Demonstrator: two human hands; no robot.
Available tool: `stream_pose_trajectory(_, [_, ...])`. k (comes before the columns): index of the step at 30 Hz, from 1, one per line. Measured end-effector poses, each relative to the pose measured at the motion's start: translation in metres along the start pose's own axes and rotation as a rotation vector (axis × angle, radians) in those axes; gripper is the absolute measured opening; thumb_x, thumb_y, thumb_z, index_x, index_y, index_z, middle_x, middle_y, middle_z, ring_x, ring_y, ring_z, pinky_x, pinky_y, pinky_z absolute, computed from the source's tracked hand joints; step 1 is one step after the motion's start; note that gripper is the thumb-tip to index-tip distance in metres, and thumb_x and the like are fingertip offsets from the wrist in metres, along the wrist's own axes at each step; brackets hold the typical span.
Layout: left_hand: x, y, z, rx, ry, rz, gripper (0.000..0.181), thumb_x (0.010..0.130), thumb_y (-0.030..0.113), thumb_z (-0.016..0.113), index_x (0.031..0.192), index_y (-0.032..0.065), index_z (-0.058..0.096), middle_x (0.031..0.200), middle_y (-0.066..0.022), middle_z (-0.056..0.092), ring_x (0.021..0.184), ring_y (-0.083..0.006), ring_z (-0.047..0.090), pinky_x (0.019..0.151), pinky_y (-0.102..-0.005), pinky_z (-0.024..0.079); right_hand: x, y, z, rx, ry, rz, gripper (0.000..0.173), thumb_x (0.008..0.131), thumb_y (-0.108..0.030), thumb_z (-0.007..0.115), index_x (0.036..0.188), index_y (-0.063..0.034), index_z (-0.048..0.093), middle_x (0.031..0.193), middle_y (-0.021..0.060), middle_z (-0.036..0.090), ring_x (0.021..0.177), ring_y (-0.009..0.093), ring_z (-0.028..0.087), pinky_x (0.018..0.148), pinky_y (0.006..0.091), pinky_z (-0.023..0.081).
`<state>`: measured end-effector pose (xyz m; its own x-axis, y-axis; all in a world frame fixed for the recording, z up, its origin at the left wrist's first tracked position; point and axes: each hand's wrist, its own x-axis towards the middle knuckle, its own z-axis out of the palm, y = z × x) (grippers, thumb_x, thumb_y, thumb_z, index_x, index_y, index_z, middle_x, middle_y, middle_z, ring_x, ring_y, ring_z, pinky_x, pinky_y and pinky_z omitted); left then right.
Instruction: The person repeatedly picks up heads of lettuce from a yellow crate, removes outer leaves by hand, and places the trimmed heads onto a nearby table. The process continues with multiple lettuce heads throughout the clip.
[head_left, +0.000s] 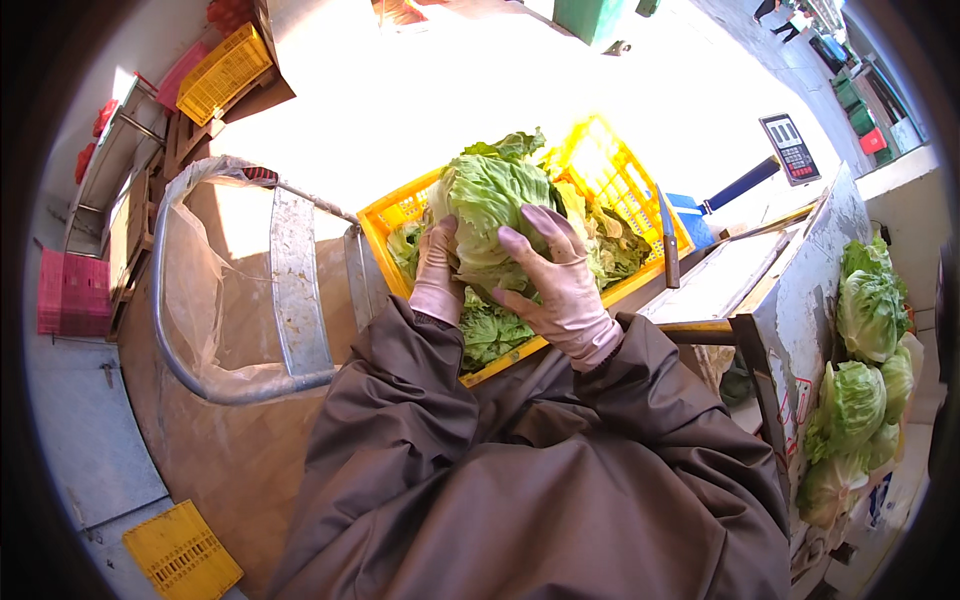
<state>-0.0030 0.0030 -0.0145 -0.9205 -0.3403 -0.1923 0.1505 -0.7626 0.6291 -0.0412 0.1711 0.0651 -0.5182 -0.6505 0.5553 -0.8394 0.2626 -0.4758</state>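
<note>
A large head of lettuce (491, 202) is held up between my two gloved hands. My left hand (439, 274) grips its lower left side, while my right hand (551, 274) has its fingers spread over the right side. Beneath it stands a yellow plastic crate (401, 274), with loose green leaves (491, 330) inside. Yellowed, wilted leaves (611, 244) lie in the crate's right part. A knife (668, 240) with a wooden handle rests at the crate's right rim, blade pointing away from me.
At left stands a metal-framed cart (296, 285) partly wrapped in plastic film. A scale's display (790, 148) rises at the right, beyond a worn table (720, 281). Several lettuces (851, 405) sit at far right. More yellow crates (225, 73) are at far left. Two people (787, 22) are in the distance.
</note>
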Motion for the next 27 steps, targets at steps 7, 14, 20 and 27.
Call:
stream_pose_trajectory(7, [-0.019,0.001,0.008,-0.282,-0.140,-0.054,0.058,0.085,0.044,0.062,0.129,0.0091,0.047,0.123,-0.0107,0.055,0.108,-0.0236,0.056,0.092,-0.0384,0.048,0.008,-0.008,0.002,-0.080,-0.065,-0.076,0.022,0.063,-0.002,0.062,0.084,-0.0088,0.061,0.132,0.0133,0.045,0.123,0.036,0.040,0.098,0.0421,0.041])
stream_pose_trajectory(14, [-0.014,0.017,0.013,-0.253,-0.194,-0.103,0.064,0.083,0.053,0.060,0.130,0.0121,0.047,0.124,-0.0076,0.055,0.113,-0.0246,0.053,0.096,-0.0400,0.046,0.010,0.001,-0.026,0.300,0.357,0.093,0.015,0.081,-0.005,0.054,0.096,-0.0034,0.056,0.120,0.0154,0.054,0.109,0.033,0.052,0.090,0.0372,0.045])
stream_pose_trajectory(20, [-0.007,0.009,-0.014,-0.500,-0.232,-0.089,0.062,0.081,0.053,0.062,0.126,0.0127,0.052,0.123,-0.0081,0.056,0.112,-0.0265,0.054,0.096,-0.0429,0.046,0.022,0.074,-0.032,0.409,0.430,0.787,0.028,0.093,-0.019,0.045,0.113,-0.0015,0.051,0.082,0.0052,0.061,0.060,0.010,0.051,0.050,0.0225,0.046])
stream_pose_trajectory(27, [-0.015,0.015,-0.006,-0.741,-0.317,-0.123,0.063,0.085,0.055,0.055,0.132,0.0134,0.047,0.129,-0.0085,0.053,0.118,-0.0281,0.049,0.101,-0.0468,0.040,-0.004,0.054,-0.012,0.140,0.170,0.778,0.070,0.086,-0.047,0.059,0.129,0.0041,0.041,0.126,0.0256,0.048,0.122,0.036,0.043,0.102,0.0398,0.033])
